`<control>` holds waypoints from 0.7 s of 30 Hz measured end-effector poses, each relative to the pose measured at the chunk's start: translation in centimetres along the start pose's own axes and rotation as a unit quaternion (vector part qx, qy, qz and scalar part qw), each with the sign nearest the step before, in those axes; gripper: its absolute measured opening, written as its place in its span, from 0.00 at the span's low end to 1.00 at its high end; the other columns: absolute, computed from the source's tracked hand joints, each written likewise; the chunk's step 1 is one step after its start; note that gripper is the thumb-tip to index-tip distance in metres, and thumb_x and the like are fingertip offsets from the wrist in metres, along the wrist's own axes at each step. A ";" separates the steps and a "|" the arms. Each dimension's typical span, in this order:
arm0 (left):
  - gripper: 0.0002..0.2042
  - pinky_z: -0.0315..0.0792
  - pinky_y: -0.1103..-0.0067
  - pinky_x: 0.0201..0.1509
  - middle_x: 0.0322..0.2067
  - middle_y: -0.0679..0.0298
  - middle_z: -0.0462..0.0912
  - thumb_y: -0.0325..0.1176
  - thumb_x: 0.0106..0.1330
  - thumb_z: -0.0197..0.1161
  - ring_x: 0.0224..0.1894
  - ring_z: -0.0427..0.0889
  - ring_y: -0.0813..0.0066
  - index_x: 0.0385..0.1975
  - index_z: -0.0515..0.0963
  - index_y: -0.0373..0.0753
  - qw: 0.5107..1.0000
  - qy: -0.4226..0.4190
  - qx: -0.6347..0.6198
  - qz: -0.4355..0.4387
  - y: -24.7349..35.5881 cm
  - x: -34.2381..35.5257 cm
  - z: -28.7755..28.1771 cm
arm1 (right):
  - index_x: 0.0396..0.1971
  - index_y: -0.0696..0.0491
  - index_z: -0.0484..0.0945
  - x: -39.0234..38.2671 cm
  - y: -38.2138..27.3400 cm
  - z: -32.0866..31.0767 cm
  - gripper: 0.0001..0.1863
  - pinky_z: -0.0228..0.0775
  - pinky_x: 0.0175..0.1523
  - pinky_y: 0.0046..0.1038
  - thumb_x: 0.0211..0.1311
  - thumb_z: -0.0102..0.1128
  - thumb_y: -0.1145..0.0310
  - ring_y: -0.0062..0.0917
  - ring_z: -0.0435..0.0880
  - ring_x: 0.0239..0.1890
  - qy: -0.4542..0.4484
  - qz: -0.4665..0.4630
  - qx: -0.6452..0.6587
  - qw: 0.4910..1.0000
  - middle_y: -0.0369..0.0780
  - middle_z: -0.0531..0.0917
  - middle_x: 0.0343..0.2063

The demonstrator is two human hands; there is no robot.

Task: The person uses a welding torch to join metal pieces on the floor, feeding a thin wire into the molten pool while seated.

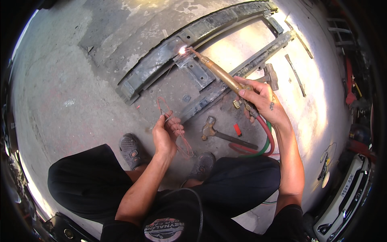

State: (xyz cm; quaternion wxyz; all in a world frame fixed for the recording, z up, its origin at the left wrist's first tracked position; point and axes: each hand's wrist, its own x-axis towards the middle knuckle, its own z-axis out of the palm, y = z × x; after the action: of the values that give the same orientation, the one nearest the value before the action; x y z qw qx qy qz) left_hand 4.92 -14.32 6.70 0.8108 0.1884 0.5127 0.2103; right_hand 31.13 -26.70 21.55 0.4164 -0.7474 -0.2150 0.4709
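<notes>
My right hand [260, 99] is wrapped round a brass gas welding torch [221, 74]. Its tip points at a bright glowing spot [182, 50] on a curved grey metal bumper beam [151, 64], where a bracket [197, 72] meets the beam. From the torch's rear end run a red hose [271, 139] and a green hose [264, 150]. Lower left of the flame, my left hand [166, 135] is closed on a thin, looped coppery wire [186, 147]. A thin straight length seems to reach from near that hand toward the flame.
On the floor near my feet lie a hammer [209, 130] and a small red object [237, 130]. Another hammer [272, 76] lies beyond the lower metal bar [258, 56]. A flat metal rod [295, 75] is farther right. A vehicle's front end [342, 197] stands at the lower right.
</notes>
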 end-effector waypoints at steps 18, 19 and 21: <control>0.20 0.79 0.71 0.34 0.32 0.57 0.82 0.42 0.83 0.39 0.28 0.82 0.67 0.56 0.73 0.34 1.000 -0.003 0.000 -0.002 -0.1 0.4 -0.2 | 0.70 0.60 0.71 -0.2 -0.1 0.0 0.30 0.70 0.18 0.22 0.74 0.60 0.60 0.18 0.80 0.18 -0.003 -0.003 -0.003 1.000 0.38 0.83 0.33; 0.20 0.79 0.71 0.34 0.32 0.57 0.82 0.42 0.83 0.39 0.28 0.82 0.67 0.56 0.73 0.34 1.000 -0.002 0.001 -0.002 -0.1 0.4 -0.2 | 0.70 0.60 0.71 -0.2 -0.1 0.0 0.30 0.70 0.18 0.22 0.74 0.60 0.60 0.18 0.80 0.18 -0.004 -0.002 -0.002 1.000 0.38 0.82 0.33; 0.20 0.79 0.71 0.34 0.32 0.57 0.82 0.42 0.83 0.39 0.28 0.82 0.67 0.56 0.73 0.33 1.000 -0.002 0.001 -0.002 -0.1 0.3 -0.2 | 0.70 0.60 0.70 -0.2 -0.1 0.0 0.30 0.70 0.18 0.21 0.74 0.60 0.60 0.18 0.80 0.18 -0.005 0.001 0.000 1.000 0.38 0.82 0.33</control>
State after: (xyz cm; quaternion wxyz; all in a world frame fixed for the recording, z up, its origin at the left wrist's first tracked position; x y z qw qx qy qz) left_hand 4.93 -14.23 6.30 0.8119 0.1889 0.5117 0.2081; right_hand 31.00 -26.77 21.79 0.4150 -0.7453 -0.2165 0.4748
